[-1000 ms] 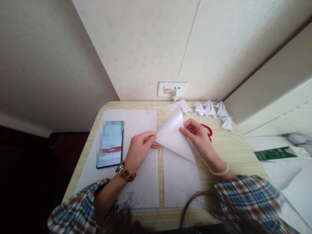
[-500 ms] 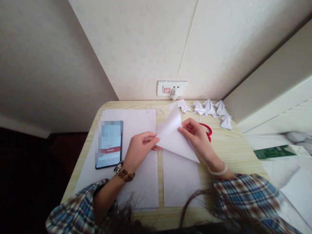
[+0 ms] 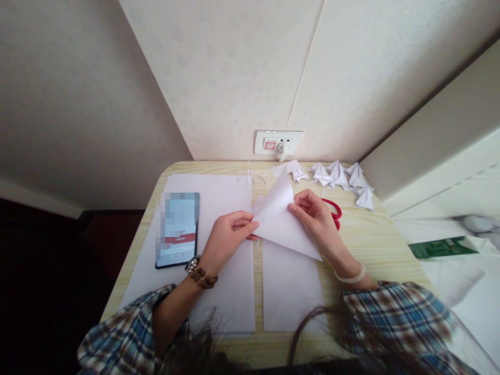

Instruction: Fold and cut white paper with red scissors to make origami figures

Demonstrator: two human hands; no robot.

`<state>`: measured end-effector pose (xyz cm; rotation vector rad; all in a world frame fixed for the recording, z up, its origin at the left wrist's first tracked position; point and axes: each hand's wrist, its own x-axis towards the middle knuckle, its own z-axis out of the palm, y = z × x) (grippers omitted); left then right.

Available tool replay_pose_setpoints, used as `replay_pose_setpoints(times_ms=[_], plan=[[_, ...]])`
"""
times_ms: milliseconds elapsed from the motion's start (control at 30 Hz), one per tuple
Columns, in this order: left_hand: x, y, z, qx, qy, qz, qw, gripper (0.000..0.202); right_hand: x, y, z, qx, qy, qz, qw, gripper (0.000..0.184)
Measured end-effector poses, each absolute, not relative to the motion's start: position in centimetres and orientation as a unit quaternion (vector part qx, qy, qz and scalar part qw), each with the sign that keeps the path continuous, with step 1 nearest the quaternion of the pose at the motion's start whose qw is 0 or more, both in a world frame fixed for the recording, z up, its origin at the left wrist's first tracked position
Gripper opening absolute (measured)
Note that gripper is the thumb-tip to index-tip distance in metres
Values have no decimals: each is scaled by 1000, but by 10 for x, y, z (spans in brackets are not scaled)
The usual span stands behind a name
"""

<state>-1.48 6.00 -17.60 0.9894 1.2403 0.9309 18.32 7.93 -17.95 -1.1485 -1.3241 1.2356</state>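
Above the middle of a small wooden table [image 3: 367, 245] I hold a white sheet folded into a triangle [image 3: 281, 221]. My left hand [image 3: 228, 239] pinches its left corner between thumb and fingers. My right hand [image 3: 316, 216] pinches its right edge, fingers curled over the paper. The triangle's upper point rises toward the wall and its lower point reaches toward my right wrist. Red scissors [image 3: 334, 208] lie on the table just behind my right hand, partly hidden by it.
Flat white sheets [image 3: 219, 195] and a paper strip [image 3: 291, 289] cover the tabletop. A phone [image 3: 177, 229] lies on the sheets at the left. Several small folded paper shapes [image 3: 344, 179] sit at the back right, below a wall socket [image 3: 277, 142]. A bed with a green packet [image 3: 441, 246] is at the right.
The folded triangle has tilted slightly, its lower point swinging to the right toward my wrist. Both hands have kept their pinch and hardly moved.
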Motion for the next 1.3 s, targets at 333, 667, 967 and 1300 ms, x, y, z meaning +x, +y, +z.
replay_pose_setpoints(times_ms=[333,667,967,1300], plan=[[-15,60,-178,418,529,399,622,27,183,79,-184,-461,-566,487,480,17],[-16,58,-177,422,538,407,606,25,181,78,-185,-460,-559,477,499,17],[-16,58,-178,436,539,408,595,27,179,77,-183,-477,-533,512,476,23],[-15,57,-177,447,553,409,571,29,184,82,-189,-520,-596,473,388,27]])
